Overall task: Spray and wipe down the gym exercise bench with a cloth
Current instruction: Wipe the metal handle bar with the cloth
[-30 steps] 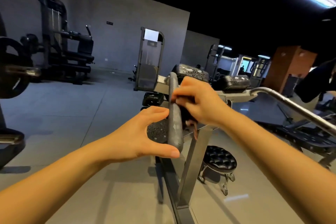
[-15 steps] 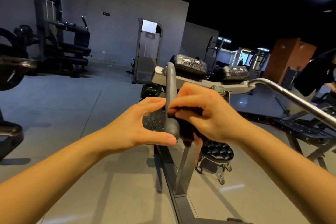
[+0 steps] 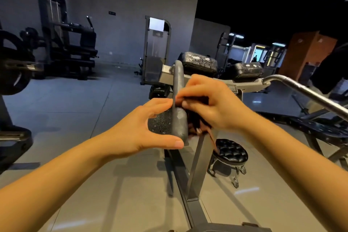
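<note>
A grey padded handle (image 3: pixel 178 111) of the exercise machine stands upright in front of me on a grey steel frame (image 3: pixel 197 165). My left hand (image 3: pixel 143 130) holds the handle from the left, thumb under its lower end and fingertips against its side. My right hand (image 3: pixel 209 103) grips a dark cloth (image 3: pixel 195 118) and presses it against the handle's right side. Much of the cloth is hidden under my fingers. Two black pads (image 3: pixel 199 64), speckled with droplets, sit on the frame behind. No spray bottle is in view.
A chrome bar (image 3: pixel 305 92) slants across the right. A black tufted stool on castors (image 3: pixel 230 154) stands beside the frame. Weight machines (image 3: pixel 62 39) line the far wall on the left, and a barbell plate (image 3: pixel 11 66) is at the left edge.
My right hand has slid the cloth up and down the handle's right side. My left hand has kept its hold on the handle. The camera tilted slightly.
</note>
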